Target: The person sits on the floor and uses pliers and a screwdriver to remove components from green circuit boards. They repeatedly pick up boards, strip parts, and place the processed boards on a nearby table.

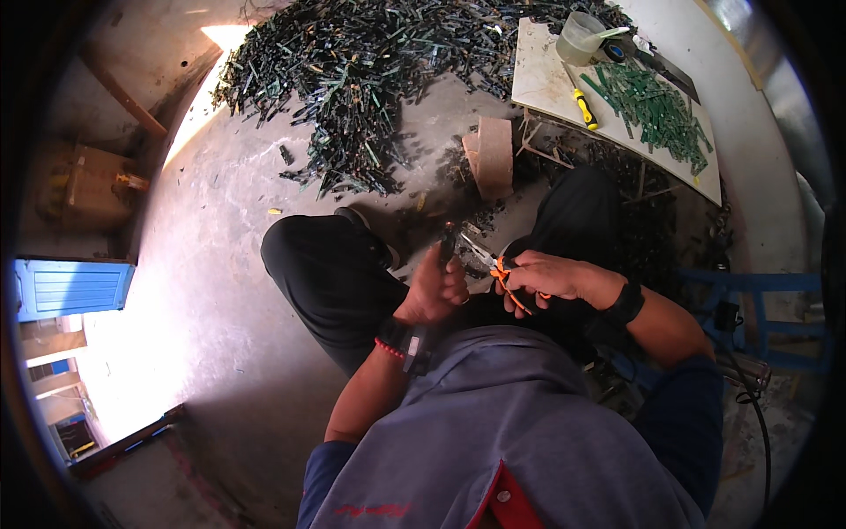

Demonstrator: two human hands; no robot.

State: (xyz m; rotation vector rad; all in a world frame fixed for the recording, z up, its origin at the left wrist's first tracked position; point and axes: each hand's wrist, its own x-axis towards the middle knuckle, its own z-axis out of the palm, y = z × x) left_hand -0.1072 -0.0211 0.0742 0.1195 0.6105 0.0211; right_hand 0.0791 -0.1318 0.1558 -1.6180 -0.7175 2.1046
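Note:
My left hand [436,289] is closed around a small dark piece [448,240] that stands up out of the fist; it looks like the strips heaped on the floor, but its exact kind is too small to tell. In my right hand [551,275] is a pair of needle-nose pliers [501,272] with orange and black handles. Their metal jaws point up and left toward the dark piece, close beside it. Whether the jaws touch it, I cannot tell. Both hands are above my lap, between my knees.
A large heap of dark strips [352,97] covers the floor ahead. At right, a low white table [539,66] bears green circuit-board strips [656,110], a yellow screwdriver [583,108] and a plastic cup [577,40]. Brown cardboard [493,159] stands before me; a blue stool [775,284] is at right.

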